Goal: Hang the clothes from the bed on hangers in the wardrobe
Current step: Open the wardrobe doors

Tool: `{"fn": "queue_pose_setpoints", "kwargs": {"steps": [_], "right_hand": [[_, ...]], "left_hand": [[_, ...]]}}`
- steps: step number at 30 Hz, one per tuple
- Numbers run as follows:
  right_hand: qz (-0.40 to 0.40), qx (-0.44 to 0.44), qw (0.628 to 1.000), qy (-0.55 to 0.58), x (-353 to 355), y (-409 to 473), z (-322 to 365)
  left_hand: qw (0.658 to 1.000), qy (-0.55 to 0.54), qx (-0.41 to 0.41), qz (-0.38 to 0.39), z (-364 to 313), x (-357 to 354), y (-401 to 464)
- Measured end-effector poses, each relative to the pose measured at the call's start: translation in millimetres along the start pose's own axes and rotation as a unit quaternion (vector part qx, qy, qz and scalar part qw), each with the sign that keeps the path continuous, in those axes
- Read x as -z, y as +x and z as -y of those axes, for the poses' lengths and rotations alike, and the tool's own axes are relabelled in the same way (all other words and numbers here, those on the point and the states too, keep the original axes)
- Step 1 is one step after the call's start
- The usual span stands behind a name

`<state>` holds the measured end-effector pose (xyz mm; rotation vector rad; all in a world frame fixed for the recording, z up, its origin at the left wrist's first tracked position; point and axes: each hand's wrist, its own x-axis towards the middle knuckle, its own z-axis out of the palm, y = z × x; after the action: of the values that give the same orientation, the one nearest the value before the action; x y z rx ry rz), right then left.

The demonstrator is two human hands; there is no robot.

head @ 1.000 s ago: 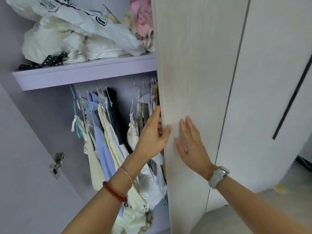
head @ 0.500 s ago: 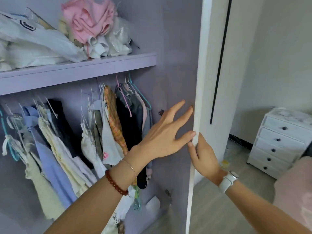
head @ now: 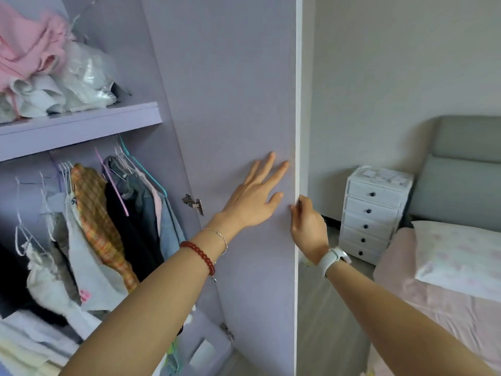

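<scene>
1. The left hand (head: 253,198) lies flat on the inner face of the wardrobe door (head: 238,104), fingers straight and spread wide. The right hand (head: 307,226) grips the door's white outer edge, fingers curled around it out of sight, thumb on the near side.

2. Risk: if the door is pushed further, the hinge (head: 193,204) just left of the left hand may reach its stop and strain. The right-hand fingers wrapped behind the edge could, I judge, get pinched against a neighbouring panel hidden from view.

3. Risk: the rail to the left of the left hand is already crowded with hanging clothes (head: 108,218). Forcing another hanger in may knock garments off their thin wire hangers (head: 21,234).

4. The bed (head: 439,308) lies to the right of the right hand. Only a pink sheet and a pillow (head: 461,261) show on it; any clothes to be hung are outside the view.

5. Materials: the door is a smooth, matte lilac panel with a white edge strip. The shelf (head: 81,126) above the rail is the same lilac board, piled with soft pink fabric and crinkled plastic bags. A checked orange garment looks woven; the drawer unit (head: 374,213) beyond the right hand is a white box with dark round knobs.
</scene>
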<state>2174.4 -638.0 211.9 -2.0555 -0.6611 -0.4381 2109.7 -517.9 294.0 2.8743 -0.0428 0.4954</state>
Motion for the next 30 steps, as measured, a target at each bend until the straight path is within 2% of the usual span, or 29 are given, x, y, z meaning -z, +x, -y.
{"fn": "queue_pose_setpoints", "kwargs": {"steps": [5, 8, 11, 14, 18, 22, 26, 30], "right_hand": [[0.010, -0.057, 0.998, -0.022, 7, 11, -5], [0.012, -0.053, 0.998, -0.004, 10, 10, -3], [-0.042, 0.029, 0.998, -0.026, 4, 2, 11], [-0.072, 0.108, 0.989, -0.076, -11, -8, 26], [-0.018, 0.135, 0.984, -0.117, -47, -25, 44], [0.089, 0.119, 0.985, -0.085, -104, -43, 63], [0.168, 0.130, 0.976, -0.038, -160, -50, 90], [0.215, 0.142, 0.966, -0.012, -214, -27, 115]], "left_hand": [[0.999, 0.049, -0.011, 0.021, 7, 2, 21], [0.997, 0.071, -0.021, 0.032, 10, 4, 29], [0.996, 0.082, -0.017, 0.000, 18, 2, 25], [0.994, 0.079, 0.014, -0.076, 40, -3, 1], [0.988, 0.074, 0.067, -0.114, 93, -8, -51], [0.979, 0.074, 0.116, -0.149, 153, -5, -107], [0.966, 0.105, 0.179, -0.151, 205, 8, -144], [0.959, 0.135, 0.205, -0.140, 259, 26, -152]]}}
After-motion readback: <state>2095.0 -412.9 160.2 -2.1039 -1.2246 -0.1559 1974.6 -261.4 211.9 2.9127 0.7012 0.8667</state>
